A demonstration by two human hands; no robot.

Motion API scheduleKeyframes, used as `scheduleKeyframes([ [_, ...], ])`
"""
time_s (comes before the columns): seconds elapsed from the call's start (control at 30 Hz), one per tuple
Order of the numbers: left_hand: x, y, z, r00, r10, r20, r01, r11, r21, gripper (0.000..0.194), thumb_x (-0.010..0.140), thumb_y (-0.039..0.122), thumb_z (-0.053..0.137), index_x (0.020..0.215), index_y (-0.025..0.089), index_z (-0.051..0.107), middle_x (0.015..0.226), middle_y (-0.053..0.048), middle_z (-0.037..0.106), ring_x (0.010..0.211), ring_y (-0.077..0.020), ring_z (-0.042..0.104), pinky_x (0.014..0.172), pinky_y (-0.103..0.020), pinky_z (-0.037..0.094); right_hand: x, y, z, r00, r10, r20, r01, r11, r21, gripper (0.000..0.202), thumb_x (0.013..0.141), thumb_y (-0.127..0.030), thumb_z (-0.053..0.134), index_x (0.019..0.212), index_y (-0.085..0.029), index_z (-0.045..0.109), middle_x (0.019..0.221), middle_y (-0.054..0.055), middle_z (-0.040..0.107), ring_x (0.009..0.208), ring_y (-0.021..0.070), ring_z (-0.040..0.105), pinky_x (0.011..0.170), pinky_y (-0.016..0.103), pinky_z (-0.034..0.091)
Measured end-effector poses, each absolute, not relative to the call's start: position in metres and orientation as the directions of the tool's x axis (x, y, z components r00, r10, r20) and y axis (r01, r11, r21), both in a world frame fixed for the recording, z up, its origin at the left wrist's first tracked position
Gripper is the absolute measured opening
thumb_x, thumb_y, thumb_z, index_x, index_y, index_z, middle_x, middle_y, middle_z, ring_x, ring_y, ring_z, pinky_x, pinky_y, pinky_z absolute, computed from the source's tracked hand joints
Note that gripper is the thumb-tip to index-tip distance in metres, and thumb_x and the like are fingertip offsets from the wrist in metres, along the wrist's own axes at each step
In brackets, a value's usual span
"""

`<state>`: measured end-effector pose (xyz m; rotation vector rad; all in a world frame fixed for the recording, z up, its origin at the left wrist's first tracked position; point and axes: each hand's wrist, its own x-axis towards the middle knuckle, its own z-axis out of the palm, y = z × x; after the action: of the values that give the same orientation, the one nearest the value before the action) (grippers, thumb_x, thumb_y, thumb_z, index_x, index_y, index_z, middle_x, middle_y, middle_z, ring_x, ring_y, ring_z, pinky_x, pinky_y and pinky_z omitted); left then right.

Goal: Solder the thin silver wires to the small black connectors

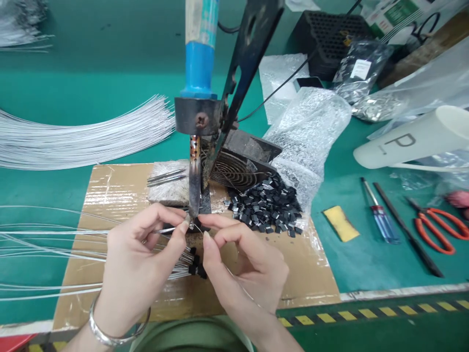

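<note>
Near the front edge of the counter (pixel 350 269), wires (pixel 180 271) already tipped with black pieces (pixel 200 269) are laid on cardboard (pixel 311 276). Just beyond, a single wire (pixel 167 230) is pinched in the fingers of the left hand (pixel 146 249), its end apparently being worked at the soldering iron (pixel 200 71); a thin strand (pixel 198 228) is pinched by those of the right hand (pixel 244 259). Farther back, loose connectors (pixel 269 203) are left heaped; toward the left edge, a wire bundle (pixel 110 139) is left untouched.

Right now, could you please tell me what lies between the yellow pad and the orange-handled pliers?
In the head view, a blue-handled screwdriver lies nearer the yellow pad, then a long dark rod nearer the pliers.
</note>
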<state>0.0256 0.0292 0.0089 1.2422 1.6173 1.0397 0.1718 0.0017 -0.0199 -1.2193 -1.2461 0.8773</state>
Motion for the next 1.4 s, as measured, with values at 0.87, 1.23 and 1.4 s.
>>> scheduleKeyframes([
  [0.87,0.0257,0.0282,0.0080,-0.163,0.982,-0.091,0.298,0.137,0.945,0.009,0.076,0.017,0.081,0.072,0.025,0.078,0.077,0.003,0.079,0.070,-0.0100,0.076,0.064,-0.009,0.058,0.1693,0.0004,-0.0224,0.179,0.951,0.252,0.143,0.228,-0.963,0.022,0.088,-0.002,0.073,0.085,-0.023,0.069,0.108,0.003,0.086,0.098,0.0177,0.084,0.091,0.027,0.066],
  [1.23,0.0249,0.0270,0.0089,-0.158,0.986,-0.043,0.312,0.091,0.946,0.011,0.076,0.017,0.081,0.072,0.027,0.078,0.079,0.005,0.081,0.071,-0.0087,0.077,0.065,-0.007,0.057,0.1700,-0.0001,-0.0234,0.184,0.940,0.286,0.163,0.258,-0.952,0.021,0.087,-0.001,0.075,0.087,-0.022,0.071,0.109,0.002,0.086,0.098,0.0141,0.083,0.090,0.021,0.065],
  [1.4,0.0252,0.0267,0.0068,-0.154,0.987,-0.035,0.318,0.083,0.944,0.010,0.077,0.018,0.081,0.073,0.027,0.078,0.080,0.005,0.081,0.071,-0.0089,0.077,0.065,-0.008,0.058,0.1707,-0.0009,-0.0234,0.184,0.944,0.275,0.161,0.247,-0.956,0.021,0.088,-0.002,0.075,0.085,-0.022,0.069,0.109,0.001,0.086,0.097,0.0129,0.083,0.090,0.020,0.064],
])
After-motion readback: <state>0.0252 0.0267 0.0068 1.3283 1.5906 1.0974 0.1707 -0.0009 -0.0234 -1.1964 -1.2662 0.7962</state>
